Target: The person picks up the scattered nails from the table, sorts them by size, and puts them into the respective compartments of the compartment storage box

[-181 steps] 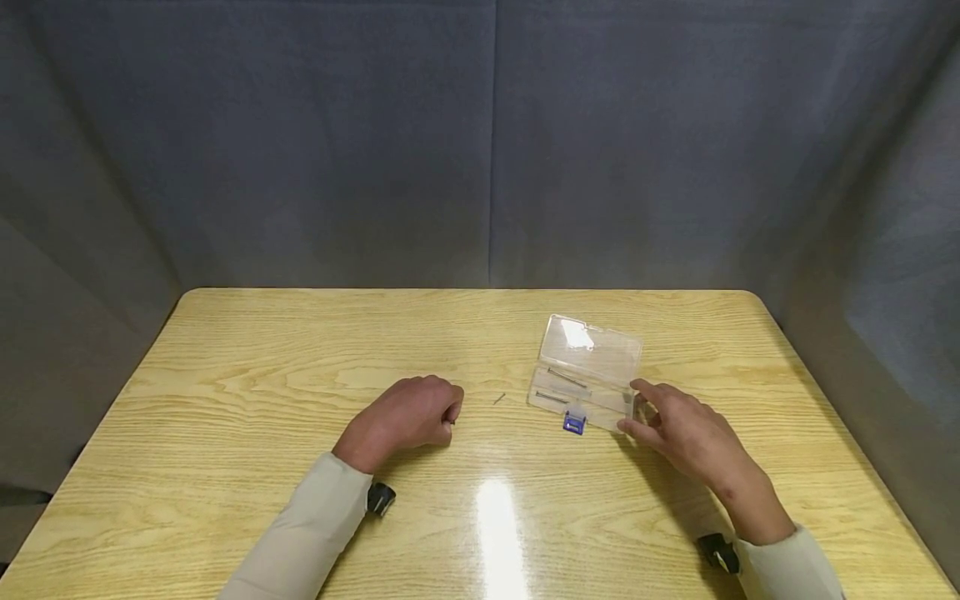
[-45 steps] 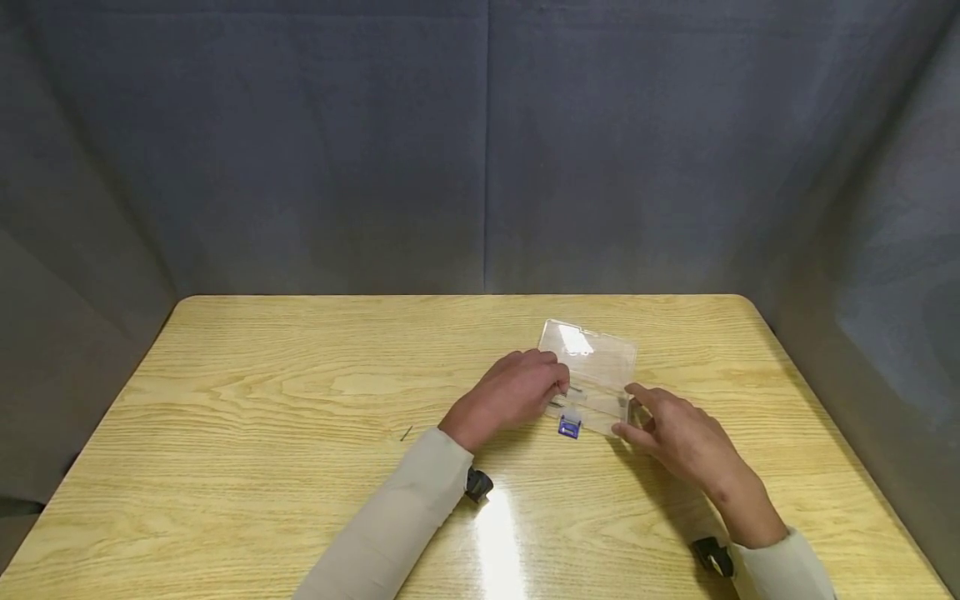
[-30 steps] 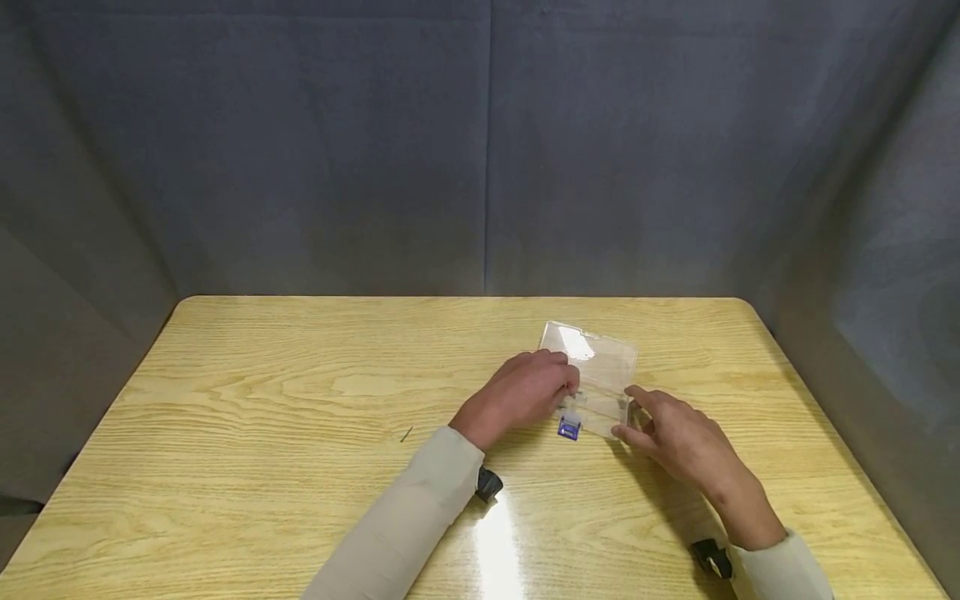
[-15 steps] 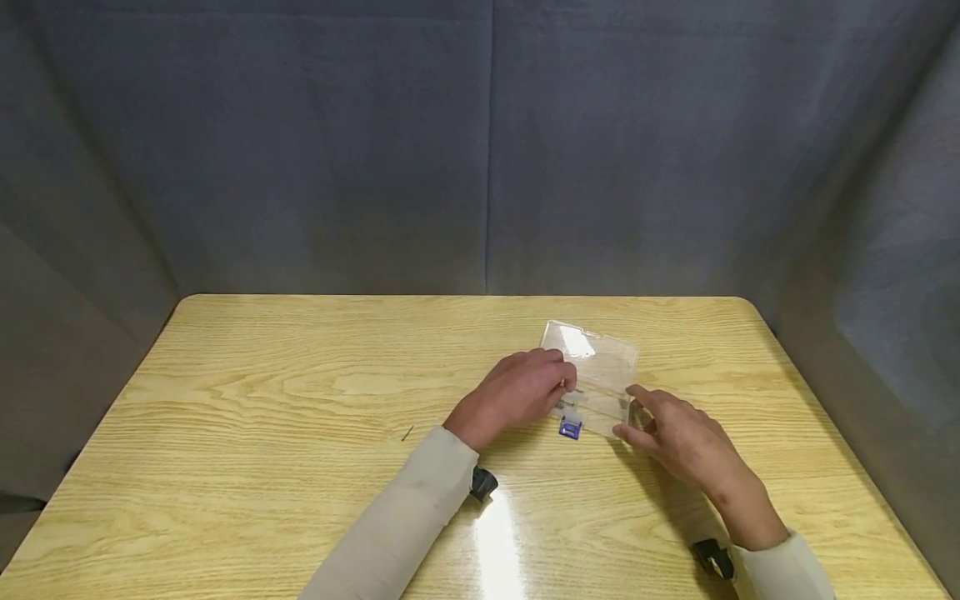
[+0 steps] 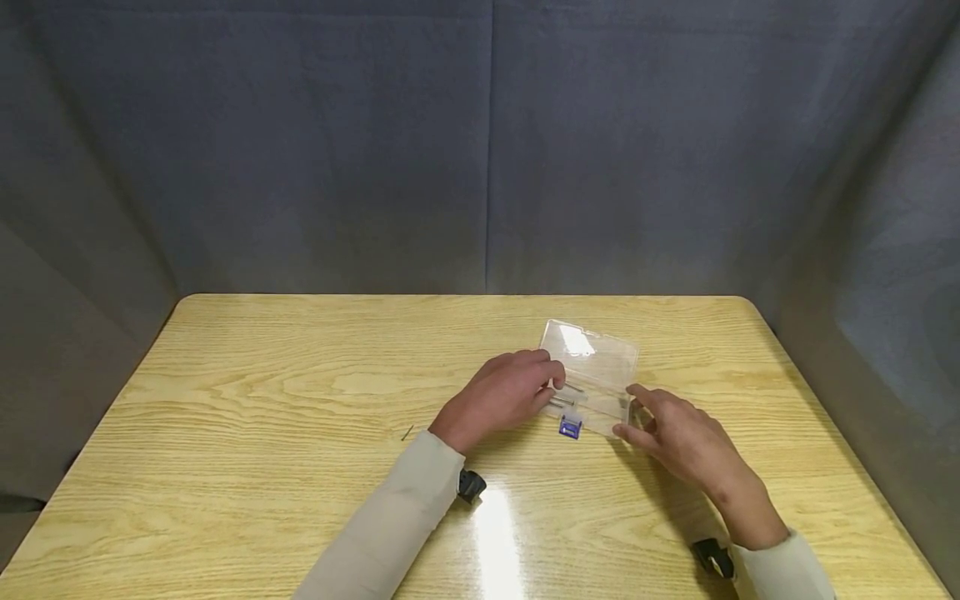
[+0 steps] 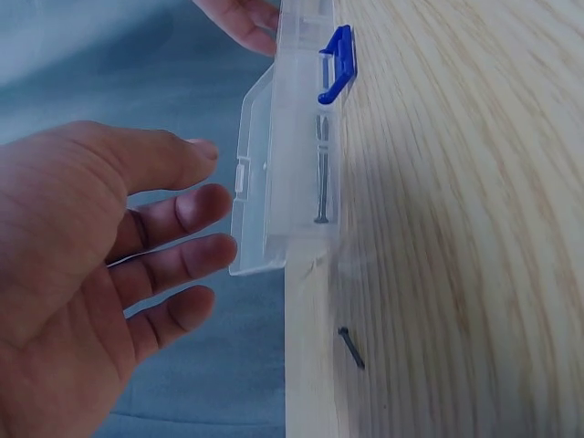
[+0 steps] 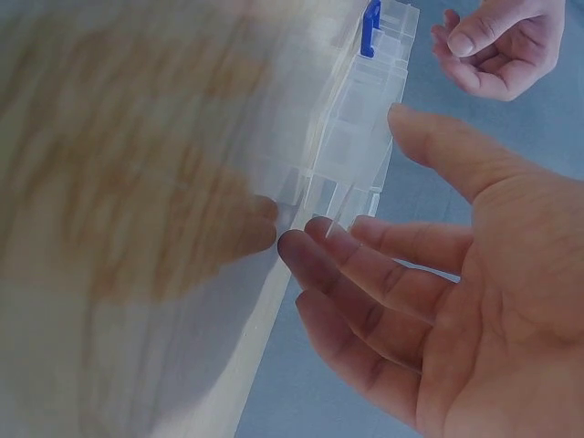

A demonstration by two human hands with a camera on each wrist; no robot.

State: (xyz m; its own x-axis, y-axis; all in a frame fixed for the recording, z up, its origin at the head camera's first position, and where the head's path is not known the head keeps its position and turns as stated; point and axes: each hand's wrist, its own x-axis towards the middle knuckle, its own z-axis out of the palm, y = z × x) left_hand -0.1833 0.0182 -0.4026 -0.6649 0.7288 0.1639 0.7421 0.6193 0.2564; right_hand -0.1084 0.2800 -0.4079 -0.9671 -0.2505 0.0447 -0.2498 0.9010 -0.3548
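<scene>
A clear plastic box (image 5: 596, 375) lies open on the wooden table (image 5: 300, 400), its lid (image 5: 592, 350) folded back and a blue latch (image 5: 570, 428) at the near side. Thin nails (image 6: 321, 178) lie inside the box (image 6: 292, 155). My left hand (image 5: 543, 387) hovers at the box's left end, fingers relaxed and holding nothing (image 6: 182, 228). My right hand (image 5: 637, 412) is at the box's right end, its straight fingertips (image 7: 292, 242) touching the box (image 7: 365, 119) and the thumb (image 7: 429, 137) beside it. A loose nail (image 5: 406, 433) lies on the table behind my left forearm.
Grey cloth screens (image 5: 480, 150) close in the table on the back and both sides. The loose nail (image 6: 351, 348) lies a short way from the box's near end in the left wrist view. The table's far edge (image 5: 465, 297) is well beyond the box.
Six seconds ago my left hand was a fist left of a nail near the box; that nail is gone from there. In the last half second the left hand drew back slightly.
</scene>
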